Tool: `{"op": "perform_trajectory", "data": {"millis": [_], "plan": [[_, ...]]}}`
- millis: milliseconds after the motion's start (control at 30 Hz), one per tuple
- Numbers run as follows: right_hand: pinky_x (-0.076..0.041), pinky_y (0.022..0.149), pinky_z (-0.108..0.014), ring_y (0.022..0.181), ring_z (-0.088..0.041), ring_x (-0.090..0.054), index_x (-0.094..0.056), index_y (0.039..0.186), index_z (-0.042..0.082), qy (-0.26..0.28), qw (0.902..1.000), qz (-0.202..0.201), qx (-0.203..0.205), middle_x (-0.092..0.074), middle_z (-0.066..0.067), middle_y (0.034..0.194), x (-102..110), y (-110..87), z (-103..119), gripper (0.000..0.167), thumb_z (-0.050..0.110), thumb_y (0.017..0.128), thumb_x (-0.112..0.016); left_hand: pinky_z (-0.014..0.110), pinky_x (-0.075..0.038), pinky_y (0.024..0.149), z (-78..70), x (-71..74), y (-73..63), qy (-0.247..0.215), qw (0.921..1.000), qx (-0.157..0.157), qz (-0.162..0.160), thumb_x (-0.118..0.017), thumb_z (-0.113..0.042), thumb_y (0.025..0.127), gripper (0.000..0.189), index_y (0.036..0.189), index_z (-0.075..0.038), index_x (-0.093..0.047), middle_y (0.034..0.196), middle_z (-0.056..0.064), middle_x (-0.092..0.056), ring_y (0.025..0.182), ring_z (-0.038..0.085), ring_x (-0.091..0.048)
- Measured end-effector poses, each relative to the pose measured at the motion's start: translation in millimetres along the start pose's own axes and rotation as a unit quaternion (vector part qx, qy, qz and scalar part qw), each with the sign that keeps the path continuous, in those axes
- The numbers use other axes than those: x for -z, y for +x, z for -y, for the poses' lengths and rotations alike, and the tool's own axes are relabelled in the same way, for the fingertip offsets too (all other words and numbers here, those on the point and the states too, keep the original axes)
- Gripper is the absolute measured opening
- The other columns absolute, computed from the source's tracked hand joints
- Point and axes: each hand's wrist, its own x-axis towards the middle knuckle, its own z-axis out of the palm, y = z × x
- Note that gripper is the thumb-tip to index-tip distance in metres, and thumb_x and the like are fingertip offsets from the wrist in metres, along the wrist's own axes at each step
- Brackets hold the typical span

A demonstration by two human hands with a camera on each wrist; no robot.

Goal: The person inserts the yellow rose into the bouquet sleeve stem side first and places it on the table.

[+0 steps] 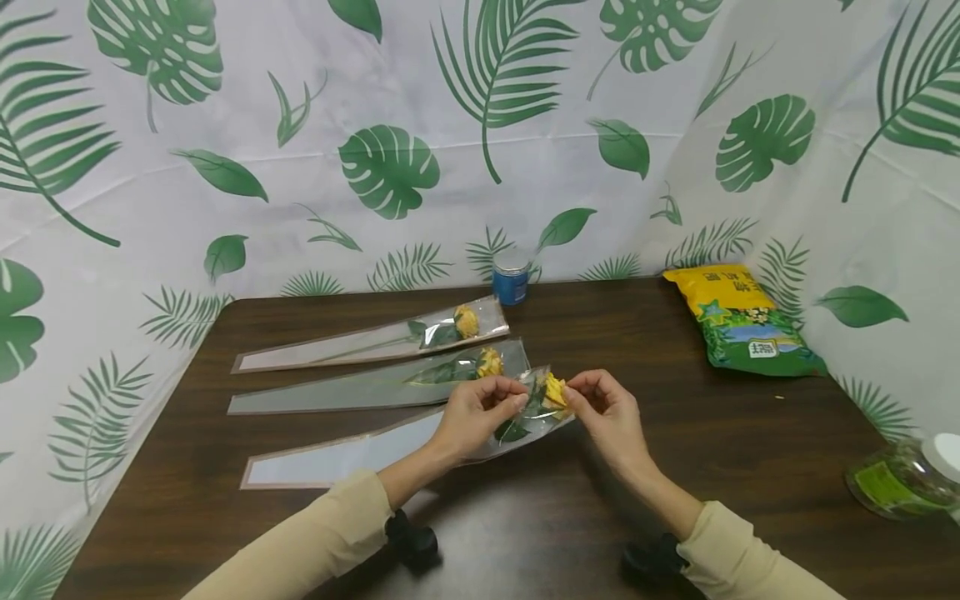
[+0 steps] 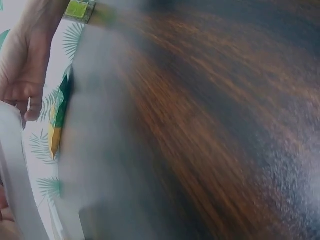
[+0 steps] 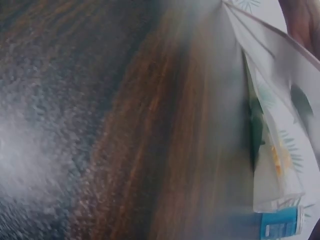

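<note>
A yellow rose (image 1: 555,392) lies inside a long, tapering clear flower sleeve (image 1: 345,457), its bloom at the wide right end. My left hand (image 1: 474,412) pinches the sleeve's upper edge left of the bloom, thumb against fingers. On the other side of the bloom, my right hand (image 1: 611,417) pinches the sleeve's mouth between thumb and forefinger. The left wrist view catches the sleeve (image 2: 15,155) between both hands, raised off the tabletop there. From the right wrist, the sleeve's edge (image 3: 280,60) crosses the upper right; the right fingers are hidden.
Behind lie two more sleeved yellow roses, a middle one (image 1: 300,402) and a far one (image 1: 367,342). A blue jar (image 1: 511,282) stands at the table's back edge. To the right are a yellow-green bag (image 1: 750,325) and a clear jar with a white lid (image 1: 900,479).
</note>
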Motion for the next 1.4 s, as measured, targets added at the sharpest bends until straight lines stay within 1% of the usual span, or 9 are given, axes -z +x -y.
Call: {"op": "perform_trajectory", "data": {"millis": [167, 367, 633, 800, 933, 1033, 1133, 1267, 1400], "plan": [[-0.046, 0.069, -0.016, 0.081, -0.003, -0.056, -0.065, 0.098, -0.003, -0.022, 0.9994, 0.024, 0.01, -0.063, 0.004, 0.091, 1, -3.1, -4, 0.014, 0.008, 0.092, -0.059, 0.017, -0.047, 0.059, 0.5, -0.2, 1.5, 0.025, 0.9992, 0.009, -0.031, -0.067, -0.009, 0.086, 0.015, 0.098, 0.002, -0.069, 0.087, 0.018, -0.07, 0.065, 0.003, -0.059], [-0.039, 0.082, -0.023, 0.108, -0.011, -0.04, -0.067, 0.107, 0.002, -0.07, 0.9937, 0.087, 0.004, -0.052, -0.007, 0.115, 4, -9.2, -5, 0.021, 0.014, 0.095, -0.055, 0.015, -0.044, 0.057, -10.0, -0.6, 0.7, 0.053, 0.9965, 0.005, -0.064, -0.068, -0.005, 0.084, 0.014, 0.095, 0.003, -0.07, 0.084, 0.017, -0.07, 0.063, 0.003, -0.056], [-0.034, 0.095, -0.057, 0.126, -0.037, -0.034, -0.068, 0.11, 0.005, -0.103, 0.9799, 0.171, -0.008, -0.044, -0.019, 0.135, -3, -11.7, -7, 0.024, 0.016, 0.09, -0.061, 0.017, -0.047, 0.055, -1.6, -2.1, 2.7, 0.097, 0.9928, -0.034, -0.062, -0.07, -0.006, 0.083, 0.009, 0.091, -0.002, -0.072, 0.075, 0.009, -0.07, 0.06, 0.003, -0.058], [-0.046, 0.088, -0.04, 0.116, -0.032, -0.047, -0.071, 0.1, 0.004, -0.099, 0.9839, 0.144, -0.04, -0.054, -0.017, 0.123, -9, -12.4, -12, 0.018, 0.016, 0.088, -0.066, 0.017, -0.046, 0.054, 3.2, 2.0, 2.1, 0.128, 0.988, -0.061, -0.061, -0.071, -0.008, 0.083, 0.01, 0.091, -0.003, -0.072, 0.073, 0.007, -0.07, 0.06, 0.003, -0.057], [-0.044, 0.085, -0.029, 0.102, -0.02, -0.051, -0.068, 0.085, 0.004, -0.093, 0.9879, 0.099, -0.076, -0.059, -0.01, 0.106, -10, -14.0, -15, 0.01, 0.014, 0.084, -0.07, 0.018, -0.047, 0.055, 9.4, 15.1, -2.3, 0.182, 0.9808, -0.06, -0.037, -0.073, -0.013, 0.082, 0.02, 0.1, -0.004, -0.07, 0.074, 0.003, -0.068, 0.062, 0.003, -0.057], [-0.04, 0.085, -0.03, 0.098, -0.016, -0.05, -0.067, 0.081, 0.006, -0.108, 0.9864, 0.095, -0.079, -0.06, -0.007, 0.1, -9, -15.2, -16, 0.008, 0.013, 0.082, -0.072, 0.018, -0.045, 0.054, 11.2, 29.2, -10.3, 0.26, 0.9648, -0.04, 0.003, -0.076, -0.023, 0.079, 0.038, 0.111, -0.005, -0.066, 0.071, -0.004, -0.063, 0.059, 0.002, -0.053], [-0.041, 0.081, -0.027, 0.094, -0.014, -0.051, -0.067, 0.078, 0.008, -0.126, 0.9846, 0.098, -0.071, -0.061, -0.005, 0.096, -6, -16.5, -17, 0.008, 0.013, 0.081, -0.073, 0.019, -0.041, 0.05, 12.4, 41.8, -20.7, 0.357, 0.9319, -0.018, 0.063, -0.077, -0.034, 0.077, 0.056, 0.122, -0.005, -0.061, 0.063, -0.01, -0.055, 0.053, 0.001, -0.046], [-0.042, 0.073, -0.022, 0.085, -0.011, -0.052, -0.066, 0.072, 0.01, -0.151, 0.9808, 0.109, -0.057, -0.06, -0.002, 0.088, 2, -19.8, -16, 0.012, 0.012, 0.08, -0.074, 0.02, -0.036, 0.047, 16.9, 50.0, -31.0, 0.45, 0.8854, -0.022, 0.115, -0.077, -0.044, 0.073, 0.069, 0.126, -0.003, -0.057, 0.058, -0.01, -0.051, 0.051, 0.001, -0.041], [-0.041, 0.069, -0.022, 0.077, -0.009, -0.05, -0.063, 0.067, 0.01, -0.173, 0.9723, 0.15, -0.048, -0.058, 0.001, 0.08, 9, -23.2, -15, 0.017, 0.013, 0.079, -0.075, 0.021, -0.033, 0.045, 20.8, 53.0, -34.8, 0.487, 0.8659, -0.034, 0.109, -0.078, -0.047, 0.069, 0.066, 0.118, -0.005, -0.062, 0.058, -0.009, -0.049, 0.051, 0.002, -0.041]]}}
